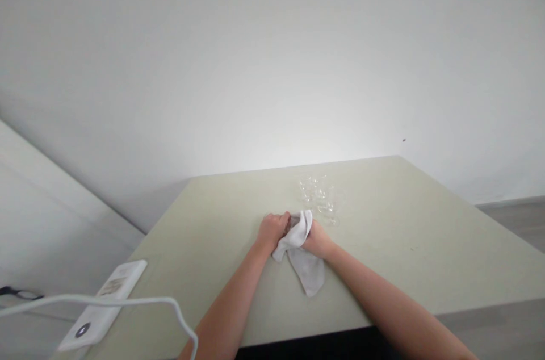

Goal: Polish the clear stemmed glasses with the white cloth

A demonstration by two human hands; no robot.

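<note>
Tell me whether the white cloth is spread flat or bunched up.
Bunched: the white cloth is gathered between left hand and right hand, one end trailing.

Table with glasses, cloth

bright, even light; glare on wall; soft focus; edges warped

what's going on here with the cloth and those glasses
A person stands at a pale green table with both hands together near its middle. The left hand and right hand are closed around a white cloth, bunched between them with one end trailing on the tabletop. Something seems wrapped inside the cloth, but it is too hidden to tell what. Just behind the hands stand a few clear glasses. At the near left edge lie a white power strip and a white cable.
</note>
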